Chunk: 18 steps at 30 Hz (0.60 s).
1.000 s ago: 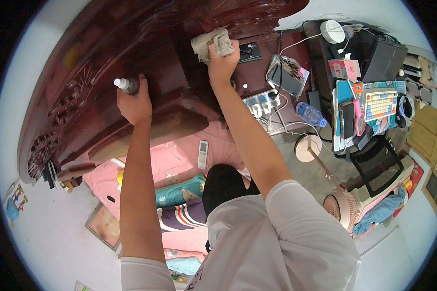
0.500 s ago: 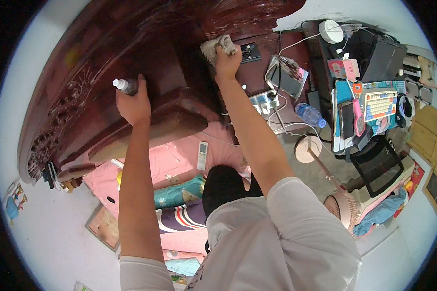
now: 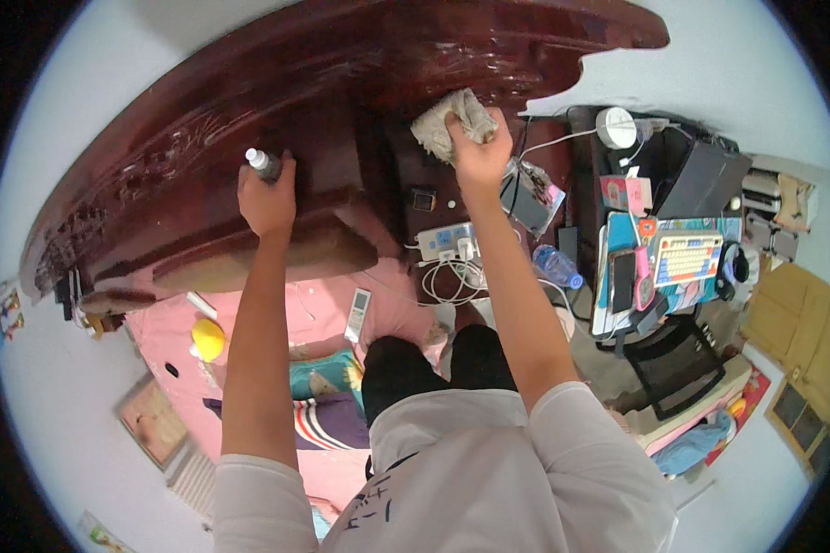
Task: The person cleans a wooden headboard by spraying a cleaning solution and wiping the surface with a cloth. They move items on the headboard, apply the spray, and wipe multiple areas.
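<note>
A small dark or see-through bottle (image 3: 262,163) with a white top is gripped in my left hand (image 3: 267,205), in front of the carved dark-red wooden headboard (image 3: 304,111). My right hand (image 3: 484,164) has its fingers closed on a crumpled beige cloth (image 3: 450,127). The cloth lies at the headboard's lower right part, above the bedside surface; whether it presses on the wood is hard to tell. Below that hand is a small black box-like object (image 3: 423,199). A clear pouch (image 3: 537,198) with items in it lies beside my right wrist.
A white power strip (image 3: 444,241) with plugs and looped cables sits under my right forearm. Right of it lie a plastic water bottle (image 3: 555,264) and a desk with a keyboard (image 3: 689,258). A remote control (image 3: 358,315) rests on the pink bed (image 3: 323,304); a black mesh chair (image 3: 678,369) stands right.
My right hand and the cloth have moved right, off the bedside surface's back toward the headboard. The view has shifted, and my left hand still holds the bottle.
</note>
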{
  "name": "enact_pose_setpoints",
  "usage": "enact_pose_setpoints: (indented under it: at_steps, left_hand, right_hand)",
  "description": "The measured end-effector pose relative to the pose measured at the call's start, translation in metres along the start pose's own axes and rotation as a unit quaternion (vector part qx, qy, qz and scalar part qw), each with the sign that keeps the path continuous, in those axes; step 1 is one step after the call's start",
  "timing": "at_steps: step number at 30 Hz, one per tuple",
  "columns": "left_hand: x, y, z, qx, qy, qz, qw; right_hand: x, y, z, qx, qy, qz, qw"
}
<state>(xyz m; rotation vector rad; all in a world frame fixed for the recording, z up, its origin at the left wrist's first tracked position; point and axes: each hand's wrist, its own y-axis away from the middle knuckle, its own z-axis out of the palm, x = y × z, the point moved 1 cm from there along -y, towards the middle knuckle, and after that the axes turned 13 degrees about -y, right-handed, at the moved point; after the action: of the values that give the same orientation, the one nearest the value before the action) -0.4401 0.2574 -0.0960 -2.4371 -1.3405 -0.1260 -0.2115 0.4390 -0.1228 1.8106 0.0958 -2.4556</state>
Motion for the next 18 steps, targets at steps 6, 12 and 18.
enact_pose_setpoints:
  at_steps: [6,12,18]
  left_hand:
    - [0.003,0.002,-0.003,0.011,-0.002,0.008,1.0]
    - [0.002,0.003,-0.005,0.015,0.003,-0.005,1.0]
    - [0.008,0.003,-0.011,-0.007,-0.009,-0.027,1.0]
  right_hand:
    - [-0.02,-0.01,0.014,-0.107,0.133,-0.035,0.985]
    - [-0.009,-0.014,0.019,-0.093,0.05,-0.03,0.994]
    - [-0.005,-0.01,0.022,-0.062,0.032,-0.107,0.992]
